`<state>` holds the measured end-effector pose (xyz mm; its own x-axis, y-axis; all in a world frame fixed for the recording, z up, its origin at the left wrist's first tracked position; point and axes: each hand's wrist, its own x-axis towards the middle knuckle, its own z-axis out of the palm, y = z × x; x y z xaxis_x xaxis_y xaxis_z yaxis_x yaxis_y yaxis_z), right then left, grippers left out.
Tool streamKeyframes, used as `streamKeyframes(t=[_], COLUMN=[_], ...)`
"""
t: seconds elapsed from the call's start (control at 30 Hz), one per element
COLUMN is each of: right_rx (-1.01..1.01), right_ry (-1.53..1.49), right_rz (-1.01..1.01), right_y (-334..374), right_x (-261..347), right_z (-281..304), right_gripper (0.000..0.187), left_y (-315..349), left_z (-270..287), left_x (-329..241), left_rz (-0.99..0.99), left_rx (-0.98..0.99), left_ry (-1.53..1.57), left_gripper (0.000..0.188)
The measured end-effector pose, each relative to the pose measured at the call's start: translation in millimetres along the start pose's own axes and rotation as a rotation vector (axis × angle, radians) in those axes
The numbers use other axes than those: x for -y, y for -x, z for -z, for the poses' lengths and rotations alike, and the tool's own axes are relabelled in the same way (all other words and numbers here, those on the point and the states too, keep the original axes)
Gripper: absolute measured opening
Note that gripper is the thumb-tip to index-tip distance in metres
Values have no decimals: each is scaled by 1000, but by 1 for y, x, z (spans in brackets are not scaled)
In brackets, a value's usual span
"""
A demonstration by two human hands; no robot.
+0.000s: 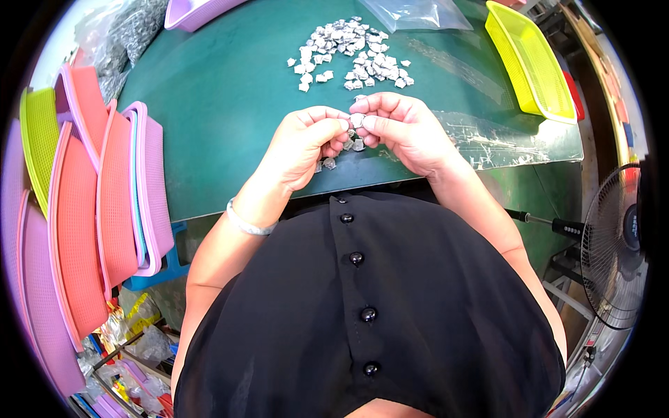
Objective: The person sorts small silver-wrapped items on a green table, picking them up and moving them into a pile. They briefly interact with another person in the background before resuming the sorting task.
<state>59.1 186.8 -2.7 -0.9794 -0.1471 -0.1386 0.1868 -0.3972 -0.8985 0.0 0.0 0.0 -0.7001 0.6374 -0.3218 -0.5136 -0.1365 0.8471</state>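
Just above the near edge of the green table, my left hand (311, 141) and my right hand (403, 130) meet with thumbs and fingers pinched. Between their fingertips is a small silvery-white piece (357, 120), roughly star-shaped; its exact kind is too small to tell. Both hands are closed on it. Several similar loose pieces (329, 164) lie on the table under and beside my fingers, partly hidden by them. Farther off, a spread-out pile of such small silvery pieces (341, 38) covers part of the table.
Stacked pink, purple and green plastic baskets (80, 230) stand at the left. A yellow-green basket (533, 63) sits on the far right of the table (230, 90), near a clear plastic bag (418, 14). A purple basket (198, 10) is at the far left. At right stands a fan (613, 244).
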Motion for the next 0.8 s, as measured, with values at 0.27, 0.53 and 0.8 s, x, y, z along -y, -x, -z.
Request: streamKeyframes(t=[0.27, 0.53, 0.8], right_rx=[-15, 33, -3], right_ry=[-121, -126, 39], right_rz=[-67, -94, -59], right_y=[0, -2, 0], right_x=[3, -1, 2], right_z=[-5, 2, 1], right_gripper=[18, 18, 17], left_y=[4, 2, -1], left_z=[-1, 1, -2], left_x=[-3, -2, -1], left_rz=[28, 30, 21], left_rx=[-37, -16, -18], left_ry=[11, 23, -79], left_gripper=[9, 12, 11])
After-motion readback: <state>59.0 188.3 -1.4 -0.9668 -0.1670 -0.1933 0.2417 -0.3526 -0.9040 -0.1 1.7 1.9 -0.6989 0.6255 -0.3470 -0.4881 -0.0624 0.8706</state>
